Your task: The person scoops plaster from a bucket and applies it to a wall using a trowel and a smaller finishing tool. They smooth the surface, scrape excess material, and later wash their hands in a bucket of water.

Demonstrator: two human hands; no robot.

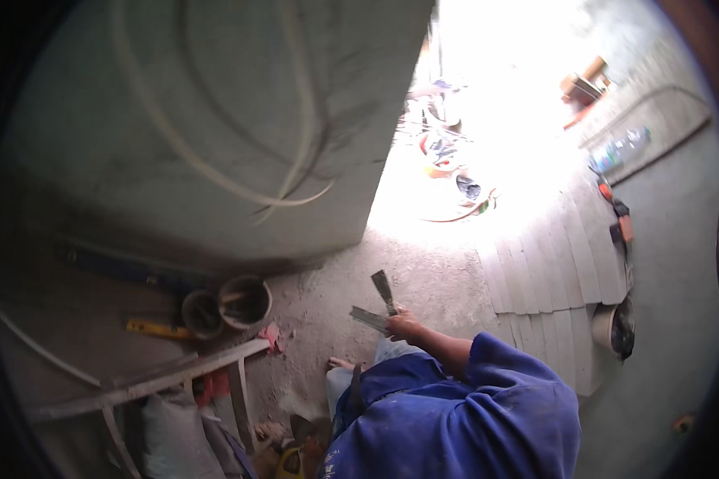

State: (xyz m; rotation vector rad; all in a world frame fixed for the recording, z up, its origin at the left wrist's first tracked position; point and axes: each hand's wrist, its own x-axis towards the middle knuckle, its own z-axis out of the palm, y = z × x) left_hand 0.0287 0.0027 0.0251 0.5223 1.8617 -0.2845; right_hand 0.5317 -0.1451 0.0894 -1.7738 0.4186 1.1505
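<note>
Right of the ladder-like frame (144, 385), your right hand (403, 323) grips 2 tools: a flat scraper (384, 290) and a straight, greyish metal blade (368, 318). Your left hand's state can't be told. Just beyond the frame sit 2 round buckets (267, 310), 1 holding something brownish, the other's contents too dim. Under it bulges a pale sack (176, 435).

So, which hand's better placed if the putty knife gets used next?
Right, most likely: the right hand grips the putty knife, its blade uncovered and pointing forward, with a second flat metal blade beside it. The left hand can't be made out clearly.
</note>
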